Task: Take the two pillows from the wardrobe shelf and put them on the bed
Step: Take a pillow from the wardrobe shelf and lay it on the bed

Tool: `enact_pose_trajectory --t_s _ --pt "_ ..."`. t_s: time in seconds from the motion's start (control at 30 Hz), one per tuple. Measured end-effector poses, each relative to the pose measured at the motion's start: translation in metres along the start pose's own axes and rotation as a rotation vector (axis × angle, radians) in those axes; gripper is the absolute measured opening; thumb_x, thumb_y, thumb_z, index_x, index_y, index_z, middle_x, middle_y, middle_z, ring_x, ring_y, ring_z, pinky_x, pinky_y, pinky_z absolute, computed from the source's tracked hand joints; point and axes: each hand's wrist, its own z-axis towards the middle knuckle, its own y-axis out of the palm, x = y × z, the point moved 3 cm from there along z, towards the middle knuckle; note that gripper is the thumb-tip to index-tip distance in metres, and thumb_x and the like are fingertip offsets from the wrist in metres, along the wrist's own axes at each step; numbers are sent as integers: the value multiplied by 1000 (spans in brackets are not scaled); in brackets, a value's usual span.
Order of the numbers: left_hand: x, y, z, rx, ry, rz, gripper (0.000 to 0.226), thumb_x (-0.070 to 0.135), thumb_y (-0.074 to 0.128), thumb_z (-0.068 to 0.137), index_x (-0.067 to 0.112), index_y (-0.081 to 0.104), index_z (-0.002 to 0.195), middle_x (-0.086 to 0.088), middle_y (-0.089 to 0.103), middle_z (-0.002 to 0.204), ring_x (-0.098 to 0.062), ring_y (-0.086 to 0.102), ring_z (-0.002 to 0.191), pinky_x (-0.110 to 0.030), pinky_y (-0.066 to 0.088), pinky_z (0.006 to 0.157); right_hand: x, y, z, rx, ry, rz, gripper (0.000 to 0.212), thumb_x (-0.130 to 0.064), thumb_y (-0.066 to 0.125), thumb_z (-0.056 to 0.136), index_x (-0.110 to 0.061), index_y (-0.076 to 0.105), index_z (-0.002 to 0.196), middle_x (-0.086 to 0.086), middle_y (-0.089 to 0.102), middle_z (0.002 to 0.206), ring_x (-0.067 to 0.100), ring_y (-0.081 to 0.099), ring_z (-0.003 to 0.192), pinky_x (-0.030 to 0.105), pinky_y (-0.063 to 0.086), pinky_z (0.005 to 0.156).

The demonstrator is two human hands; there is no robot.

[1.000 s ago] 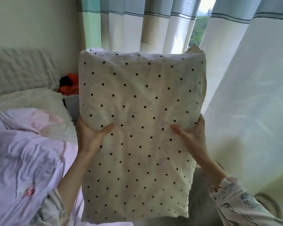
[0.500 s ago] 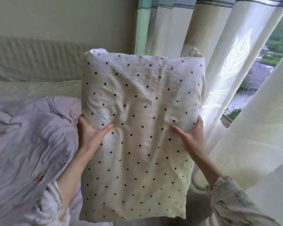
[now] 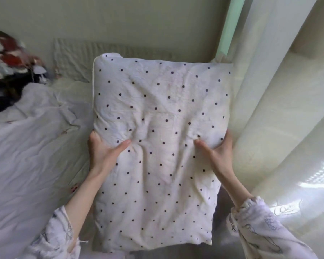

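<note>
A white pillow with small dark dots fills the middle of the head view, held up lengthwise in front of me over the right side of the bed. My left hand grips its left edge, thumb pressed into the front. On the opposite edge my right hand holds it the same way. Only one pillow is visible. The bed's surface under the pillow is hidden.
A crumpled pale lilac duvet covers the bed at left. Dark and red clothes are piled at the far left by the wall. A ribbed pale headboard stands behind. Cream curtains hang close on the right.
My view has swung left and downward toward the bed head; the window is out of sight. The pillow stays gripped in both hands and now hangs over the bed.
</note>
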Motion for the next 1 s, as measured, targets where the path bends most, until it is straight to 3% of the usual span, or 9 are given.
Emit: enact_pose_trajectory --t_s 0.13,0.27,0.43,0.57,0.7,0.8,0.87,1.0 --pt "-13 35 43 31 -20 9 94 25 88 57 6 34 132 -4 42 136 -11 39 127 -30 30 110 35 31 60 -35 30 -21 89 -46 80 54 -24 39 130 2 53 125 20 54 113 47 48 94" --pt "-29 87 108 52 -57 21 94 27 88 56 11 36 133 3 45 129 -8 44 117 -21 33 95 65 68 146 -49 78 -31 101 -52 77 49 -21 35 135 2 50 129 21 51 118 48 45 98" --pt "-43 156 202 65 -120 10 101 30 87 58 10 29 138 -6 40 140 -16 40 127 -22 28 97 77 114 258 -38 39 -72 101 -51 75 49 -23 33 137 0 46 131 19 48 119 46 44 99" --pt "-42 209 268 33 -106 28 100 29 87 58 7 29 137 -10 41 140 -22 41 130 -36 32 110 89 134 333 -41 12 -70 102 -51 78 51 -24 31 138 -1 44 131 16 46 119 41 43 99" --pt "-48 262 327 7 -118 38 100 28 87 58 8 29 137 -11 43 137 -25 43 128 -45 36 108 110 153 408 -27 18 -73 101 -50 78 51 -25 32 137 -3 44 127 15 47 114 40 43 97" --pt "-56 303 369 32 -127 62 103 32 86 59 10 26 140 -12 39 141 -26 40 130 -36 32 109 128 171 466 -35 15 -66 102 -50 79 51 -25 32 138 -6 43 123 14 47 112 36 41 94" --pt "-60 333 395 54 -169 97 106 37 85 59 12 23 141 -14 34 142 -27 37 131 -29 29 100 143 184 509 -50 13 -66 100 -46 82 55 -24 31 139 -4 44 125 16 48 114 38 42 95" --pt "-61 399 450 97 -192 123 99 38 85 59 11 27 136 -15 38 137 -31 39 128 -39 33 103 167 207 600 -60 12 -59 96 -40 83 60 -24 30 138 -4 44 129 13 46 113 36 41 95"
